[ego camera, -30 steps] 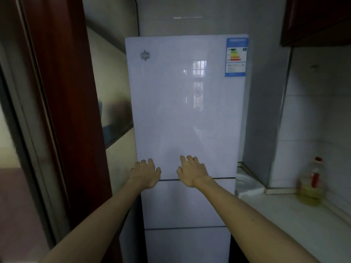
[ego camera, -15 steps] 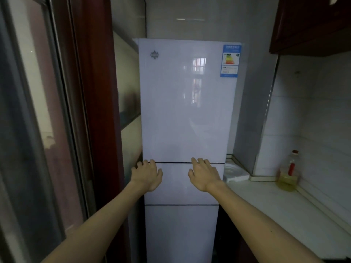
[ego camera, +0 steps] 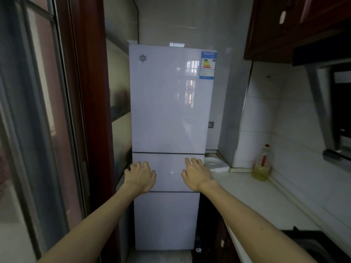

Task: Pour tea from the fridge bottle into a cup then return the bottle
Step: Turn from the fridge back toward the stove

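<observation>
My left hand and right hand hold nothing, fingers loosely spread; the shut fridge door stands tall at 12 o'clock.

A white surface runs along the right wall; an oil bottle with a red cap and yellow liquid low inside stands at its far end, just beside the tiled wall; a white foam block lies in the far corner; dark red cupboards hang above; a red-brown door frame stands on the left.
</observation>
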